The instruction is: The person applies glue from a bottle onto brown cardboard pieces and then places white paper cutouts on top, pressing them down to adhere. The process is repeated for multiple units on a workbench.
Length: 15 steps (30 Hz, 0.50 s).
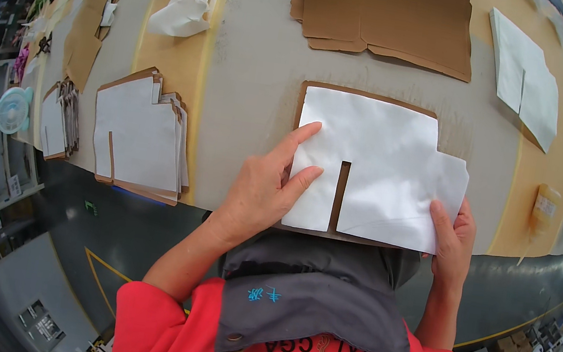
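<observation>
A white notched sheet [388,184] with a narrow slot lies over a matching brown piece [300,106] at the table's front edge. Brown shows along the top and left edges and through the slot. My left hand [263,180] rests at the left edge, thumb and index finger stretched apart on the white surface; its other fingers are mostly hidden. At the lower right corner, my right hand [455,236] grips the sheet, thumb on top and fingers round the edge. Whether it also pinches the brown piece is hidden.
Similar white-and-brown pieces form a stack [140,134] at left, with a smaller stack [60,120] beyond. Large brown sheets [390,15] lie ahead. White slotted pieces [525,77] sit at far right, near a yellowish plastic bottle [543,207]. Crumpled white material [180,14] lies back left.
</observation>
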Each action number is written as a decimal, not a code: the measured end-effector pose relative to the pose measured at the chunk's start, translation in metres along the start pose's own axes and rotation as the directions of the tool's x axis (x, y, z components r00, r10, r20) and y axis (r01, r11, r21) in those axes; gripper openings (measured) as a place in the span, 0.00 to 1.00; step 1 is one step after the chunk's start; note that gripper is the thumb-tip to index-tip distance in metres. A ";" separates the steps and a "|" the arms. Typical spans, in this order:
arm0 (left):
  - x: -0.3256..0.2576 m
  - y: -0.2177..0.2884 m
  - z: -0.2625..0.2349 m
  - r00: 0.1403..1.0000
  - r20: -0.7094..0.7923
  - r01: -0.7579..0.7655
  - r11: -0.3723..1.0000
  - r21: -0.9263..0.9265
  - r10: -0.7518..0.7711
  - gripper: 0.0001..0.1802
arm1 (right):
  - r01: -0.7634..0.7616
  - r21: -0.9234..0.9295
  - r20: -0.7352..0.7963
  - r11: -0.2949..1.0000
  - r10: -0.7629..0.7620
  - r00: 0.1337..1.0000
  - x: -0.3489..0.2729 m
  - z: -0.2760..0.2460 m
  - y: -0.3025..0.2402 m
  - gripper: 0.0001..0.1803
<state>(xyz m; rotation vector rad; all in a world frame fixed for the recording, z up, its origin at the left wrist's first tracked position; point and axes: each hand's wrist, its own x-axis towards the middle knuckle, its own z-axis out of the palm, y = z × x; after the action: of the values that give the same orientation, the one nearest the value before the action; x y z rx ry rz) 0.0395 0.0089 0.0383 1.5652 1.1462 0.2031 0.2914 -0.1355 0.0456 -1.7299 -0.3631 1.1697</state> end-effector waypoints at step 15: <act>-0.007 0.008 -0.004 0.998 -0.047 0.032 0.997 0.069 -0.029 0.36 | 0.016 -0.027 0.018 1.000 -0.016 1.000 0.001 0.000 0.006 0.20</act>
<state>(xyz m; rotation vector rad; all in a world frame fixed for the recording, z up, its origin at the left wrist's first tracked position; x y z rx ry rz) 0.0382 0.0071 0.0496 1.6101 1.2238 0.1816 0.2903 -0.1375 0.0397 -1.7382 -0.4043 1.1738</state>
